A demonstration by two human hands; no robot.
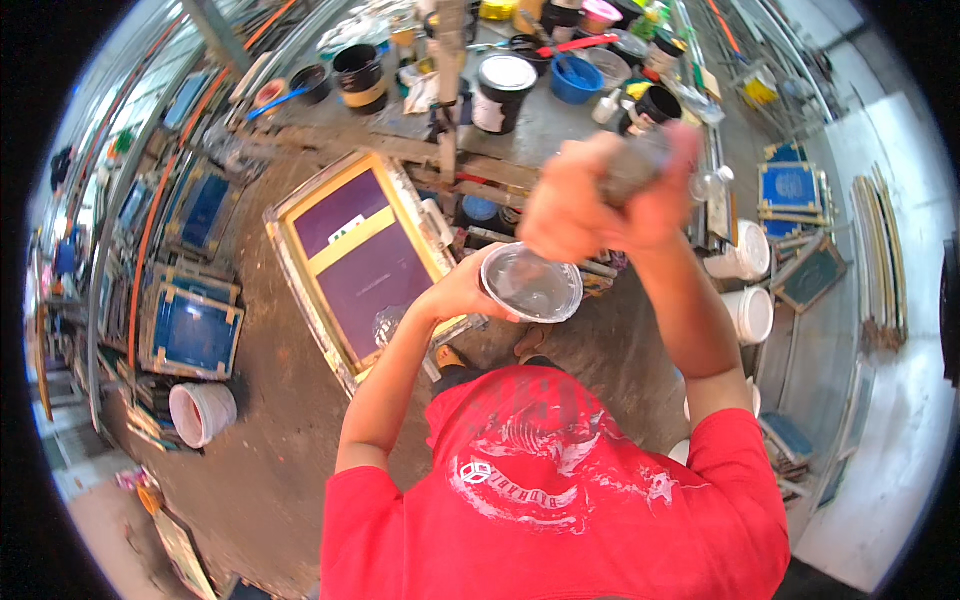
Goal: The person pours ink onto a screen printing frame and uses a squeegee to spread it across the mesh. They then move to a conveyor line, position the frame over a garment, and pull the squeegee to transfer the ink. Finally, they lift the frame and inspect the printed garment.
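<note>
My left hand (460,295) grips a clear plastic tub (532,283) by its side; what looks like a translucent substance is inside. Raised above and right of the tub, my right hand (600,200) is blurred by motion, with fingers wrapped round a grey object (632,165) that is too smeared to name. Left of the tub, a screen frame (377,270) with purple mesh and yellow tape leans at a slant, a crumpled clear item (389,327) at its lower part.
A cluttered worktop (420,105) ahead holds several pots, a blue bowl (577,85) and a lidded bucket (503,105). Blue screens (192,335) stack at the left near a white bucket (200,415). More screens (787,190) and white buckets (745,312) line the right.
</note>
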